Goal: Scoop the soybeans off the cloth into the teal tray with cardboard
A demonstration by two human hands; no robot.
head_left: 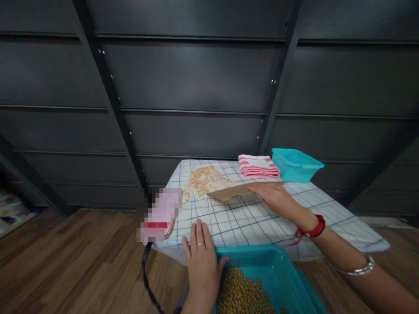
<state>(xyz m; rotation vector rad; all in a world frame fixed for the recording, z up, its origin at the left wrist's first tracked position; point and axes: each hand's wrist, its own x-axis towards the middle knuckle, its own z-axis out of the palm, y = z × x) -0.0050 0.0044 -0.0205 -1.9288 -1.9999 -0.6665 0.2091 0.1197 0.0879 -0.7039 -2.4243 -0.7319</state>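
Note:
In the head view, my right hand (273,198) grips a flat brown piece of cardboard (231,192) by its right part. The cardboard's left edge touches a spread pile of white grains and yellow kernels (204,179) on the checked cloth (234,224). My left hand (202,261) has its fingers stretched out toward the cloth's near edge. Its thumb lies at the left rim of a teal tray (262,253). Greenish-brown round beans or peas (244,292) fill part of that tray. The tray's lower part runs out of view.
A folded pink-and-white striped towel (258,165) and a turquoise plastic tub (296,165) stand at the back right of the table. A blurred-out pink object (162,213) sits at the left edge, with a black cord (146,270) below. A dark panelled wall (196,74) rises behind.

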